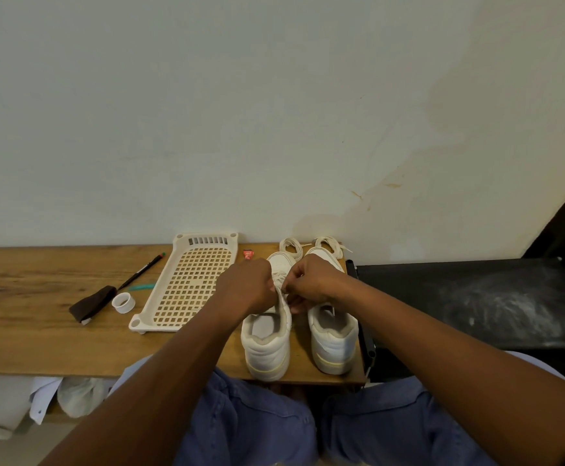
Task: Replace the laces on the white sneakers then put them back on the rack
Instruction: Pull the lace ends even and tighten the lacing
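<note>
Two white sneakers stand heels toward me on the wooden table (38, 331). Over the lacing of the left sneaker (267, 344), my left hand (245, 287) and my right hand (311, 282) meet, both with fingers pinched on its white lace. The lace itself is mostly hidden by my fingers. The right sneaker (334, 338) sits just beside it, partly under my right wrist. Two loose coils of cream laces (291, 245) lie beyond the sneakers' toes, near the wall.
A cream perforated plastic rack tray (186, 287) lies left of the sneakers. Further left are a white tape roll (123, 302), a brown cloth (92, 303), a black pen (141, 271) and a teal item (141, 286). A black shelf (476, 297) adjoins on the right.
</note>
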A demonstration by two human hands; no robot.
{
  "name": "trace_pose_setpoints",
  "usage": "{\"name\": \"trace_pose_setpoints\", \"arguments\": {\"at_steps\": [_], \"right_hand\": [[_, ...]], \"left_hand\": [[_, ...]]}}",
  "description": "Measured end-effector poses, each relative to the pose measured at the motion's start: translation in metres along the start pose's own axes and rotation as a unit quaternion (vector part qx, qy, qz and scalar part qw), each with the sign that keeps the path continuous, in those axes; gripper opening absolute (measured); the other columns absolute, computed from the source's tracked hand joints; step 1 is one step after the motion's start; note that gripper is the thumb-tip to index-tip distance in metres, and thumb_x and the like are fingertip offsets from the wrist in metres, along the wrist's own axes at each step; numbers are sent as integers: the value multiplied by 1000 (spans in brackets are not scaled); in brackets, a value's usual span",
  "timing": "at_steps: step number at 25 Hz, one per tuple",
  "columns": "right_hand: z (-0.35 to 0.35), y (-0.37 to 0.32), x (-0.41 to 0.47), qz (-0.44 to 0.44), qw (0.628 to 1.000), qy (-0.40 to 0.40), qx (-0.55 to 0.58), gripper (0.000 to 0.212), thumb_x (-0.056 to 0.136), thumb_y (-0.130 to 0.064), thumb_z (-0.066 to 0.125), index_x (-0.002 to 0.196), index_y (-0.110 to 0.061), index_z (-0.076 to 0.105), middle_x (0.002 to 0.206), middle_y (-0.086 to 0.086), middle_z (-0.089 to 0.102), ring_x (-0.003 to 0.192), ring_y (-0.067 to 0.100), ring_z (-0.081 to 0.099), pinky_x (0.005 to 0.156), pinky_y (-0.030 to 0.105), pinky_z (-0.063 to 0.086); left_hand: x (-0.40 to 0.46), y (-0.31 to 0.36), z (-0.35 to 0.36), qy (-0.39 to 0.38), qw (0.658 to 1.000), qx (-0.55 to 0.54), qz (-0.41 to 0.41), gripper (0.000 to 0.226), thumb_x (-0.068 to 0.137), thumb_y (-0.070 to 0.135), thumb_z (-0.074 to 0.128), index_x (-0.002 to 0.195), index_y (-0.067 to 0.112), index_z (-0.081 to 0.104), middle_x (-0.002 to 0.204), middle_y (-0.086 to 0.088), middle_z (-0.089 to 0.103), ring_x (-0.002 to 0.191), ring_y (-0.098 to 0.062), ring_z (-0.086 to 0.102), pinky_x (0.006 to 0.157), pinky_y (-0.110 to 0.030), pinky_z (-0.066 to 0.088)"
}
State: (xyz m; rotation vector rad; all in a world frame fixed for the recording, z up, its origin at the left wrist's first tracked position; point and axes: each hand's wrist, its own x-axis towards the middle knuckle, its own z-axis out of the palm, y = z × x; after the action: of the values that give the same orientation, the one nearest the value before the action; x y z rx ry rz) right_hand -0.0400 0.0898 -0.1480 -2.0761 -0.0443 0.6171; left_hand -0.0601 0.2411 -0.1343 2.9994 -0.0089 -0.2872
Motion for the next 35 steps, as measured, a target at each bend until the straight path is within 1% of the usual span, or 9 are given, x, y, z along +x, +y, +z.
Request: {"name": "trace_pose_setpoints", "arguments": {"at_steps": [5,11,14,16,19,22,25,29,35], "right_hand": [[2,2,0,-165,962,42,-214,6,88,-8,73,89,-9,78,85,6,76,77,20,73,74,28,61],[2,3,-1,-207,940,57,-266,24,95,-25,65,89,-2,70,85,17,70,75,28,64,68,41,52],[-17,-8,-5,-216,964,120,-103,22,91,-22,62,76,-6,65,80,14,73,74,28,71,72,45,58],[-35,-21,-7,-169,962,132,169,20,96,-11,52,78,-6,59,79,16,75,68,28,72,75,46,62],[-52,-27,-10,-101,913,79,386,8,97,-9,44,93,-9,51,69,8,60,48,16,49,49,32,49],[-44,-12,-3,-194,971,95,-98,17,93,-37,65,97,-21,63,88,-7,66,69,9,59,61,29,46],[-19,-5,-6,-228,860,40,-455,29,89,-52,67,102,-28,71,92,-6,69,83,14,64,70,31,52],[-25,-13,-13,-251,869,74,-420,16,88,-33,67,76,-23,71,77,0,68,73,21,64,59,26,45],[-65,-17,-19,-215,934,63,-280,21,74,-25,71,61,-11,63,65,8,63,57,18,52,60,33,44]], "left_hand": [[3,-9,-7,-12,997,-72,-4,12,82,27,71,92,22,73,91,0,71,83,-18,68,81,-39,61],[-12,-5,-27,-122,985,-34,114,66,81,40,82,139,25,55,142,1,51,127,-21,50,103,-33,43],[-9,-6,-22,-121,987,-7,110,71,79,45,83,141,28,52,149,-1,45,131,-24,47,107,-37,42],[-7,-9,-20,-125,986,4,113,77,77,49,83,144,34,48,155,0,38,137,-25,42,112,-39,39],[-6,-12,-20,-142,983,-33,108,82,76,50,85,147,37,46,159,4,37,142,-22,39,115,-37,36],[-7,-11,-22,-148,981,-67,110,79,78,39,87,146,32,48,151,5,46,135,-18,46,103,-28,41],[-4,-11,-24,-162,977,-100,100,72,83,26,84,145,27,49,137,8,52,126,-15,50,91,-22,37],[3,-20,-19,-174,972,-141,76,65,80,17,86,131,41,52,124,13,50,121,-16,53,84,-21,42],[1,-20,-18,-180,974,-128,59,81,79,12,85,144,41,46,152,5,42,120,-14,44,92,-25,39]]}}
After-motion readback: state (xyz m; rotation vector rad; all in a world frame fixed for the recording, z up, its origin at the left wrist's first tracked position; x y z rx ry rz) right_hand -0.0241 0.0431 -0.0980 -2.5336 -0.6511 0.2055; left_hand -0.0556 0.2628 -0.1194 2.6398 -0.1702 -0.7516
